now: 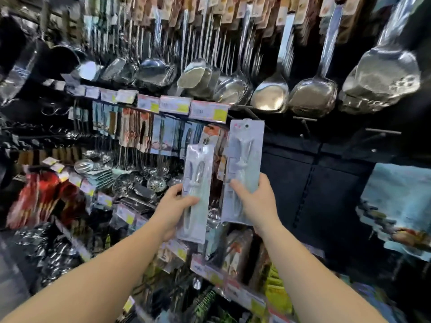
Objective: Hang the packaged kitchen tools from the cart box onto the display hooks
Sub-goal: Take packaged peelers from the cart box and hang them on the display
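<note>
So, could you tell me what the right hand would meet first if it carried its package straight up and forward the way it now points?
Probably the pink price tag just above the package in the right hand; the bare hooks lie to its right. Depth is unclear.

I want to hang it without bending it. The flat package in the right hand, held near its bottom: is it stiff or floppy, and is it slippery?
The package stands upright above the right hand without drooping, so its backing card is probably fairly stiff. Its glossy plastic front may be somewhat slippery. It looks flat and thin, so likely light.
</note>
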{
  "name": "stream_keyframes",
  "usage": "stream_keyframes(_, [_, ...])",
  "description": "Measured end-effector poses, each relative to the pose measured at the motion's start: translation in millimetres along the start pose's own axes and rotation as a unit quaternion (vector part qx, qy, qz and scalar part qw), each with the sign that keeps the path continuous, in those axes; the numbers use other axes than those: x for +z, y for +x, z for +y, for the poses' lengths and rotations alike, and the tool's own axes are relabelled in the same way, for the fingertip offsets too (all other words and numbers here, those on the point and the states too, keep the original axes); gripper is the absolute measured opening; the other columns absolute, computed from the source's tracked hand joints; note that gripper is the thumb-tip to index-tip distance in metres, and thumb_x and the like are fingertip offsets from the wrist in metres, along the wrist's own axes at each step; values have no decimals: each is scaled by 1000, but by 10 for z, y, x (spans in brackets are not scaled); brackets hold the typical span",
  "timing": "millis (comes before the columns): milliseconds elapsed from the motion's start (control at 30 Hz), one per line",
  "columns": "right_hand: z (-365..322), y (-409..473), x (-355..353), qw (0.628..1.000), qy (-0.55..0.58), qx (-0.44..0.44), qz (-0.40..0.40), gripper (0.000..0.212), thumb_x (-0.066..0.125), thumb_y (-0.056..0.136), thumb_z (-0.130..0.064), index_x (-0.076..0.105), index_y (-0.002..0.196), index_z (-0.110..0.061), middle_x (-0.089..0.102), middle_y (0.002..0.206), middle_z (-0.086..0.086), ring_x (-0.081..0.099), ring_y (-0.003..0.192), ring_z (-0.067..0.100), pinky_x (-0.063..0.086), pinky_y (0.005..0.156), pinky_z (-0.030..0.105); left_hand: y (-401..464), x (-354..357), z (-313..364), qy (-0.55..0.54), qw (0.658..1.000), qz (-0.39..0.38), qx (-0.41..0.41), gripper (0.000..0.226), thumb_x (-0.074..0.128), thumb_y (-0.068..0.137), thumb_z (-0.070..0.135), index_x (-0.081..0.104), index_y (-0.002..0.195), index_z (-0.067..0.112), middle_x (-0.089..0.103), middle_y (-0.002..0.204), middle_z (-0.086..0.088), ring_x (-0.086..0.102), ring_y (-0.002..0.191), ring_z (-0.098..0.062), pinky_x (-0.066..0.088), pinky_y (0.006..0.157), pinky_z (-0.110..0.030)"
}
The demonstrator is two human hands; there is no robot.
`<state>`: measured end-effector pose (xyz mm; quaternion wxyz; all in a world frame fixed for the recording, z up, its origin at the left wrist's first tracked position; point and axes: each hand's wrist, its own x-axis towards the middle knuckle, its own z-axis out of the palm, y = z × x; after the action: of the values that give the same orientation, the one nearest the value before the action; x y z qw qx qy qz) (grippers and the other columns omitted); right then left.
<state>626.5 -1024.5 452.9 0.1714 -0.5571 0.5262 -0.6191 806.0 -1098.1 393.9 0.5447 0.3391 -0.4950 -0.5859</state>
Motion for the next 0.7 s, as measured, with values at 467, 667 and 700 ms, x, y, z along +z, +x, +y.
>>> stream_keyframes(467, [232, -119, 360, 979, -85, -11, 187, 57, 53, 97, -37, 28, 148, -31, 46, 139, -6, 47, 125, 11, 40, 106, 38, 297, 183, 71, 5, 985, -165, 52, 52, 69, 89, 3, 49, 135, 17, 74, 112, -6, 71, 104, -24, 57, 93, -46])
stream_keyframes(667, [182, -203, 424, 991, -57, -60, 104, 51, 45, 101, -29, 27, 148, -39, 48, 146, -7, 49, 130, 10, 44, 106, 37, 195, 490, 217, -10, 974, -196, 113, 55, 75, 83, 7, 54, 126, 34, 72, 120, 0, 69, 109, -16, 55, 96, -43])
stream_keyframes(700, [163, -186, 411, 991, -53, -64, 108, 52, 44, 102, -27, 26, 149, -40, 47, 147, -7, 48, 132, 10, 43, 107, 38, 186, 515, 232, -17, 973, -198, 117, 53, 75, 83, 7, 54, 121, 39, 70, 122, 1, 68, 112, -16, 55, 96, -42])
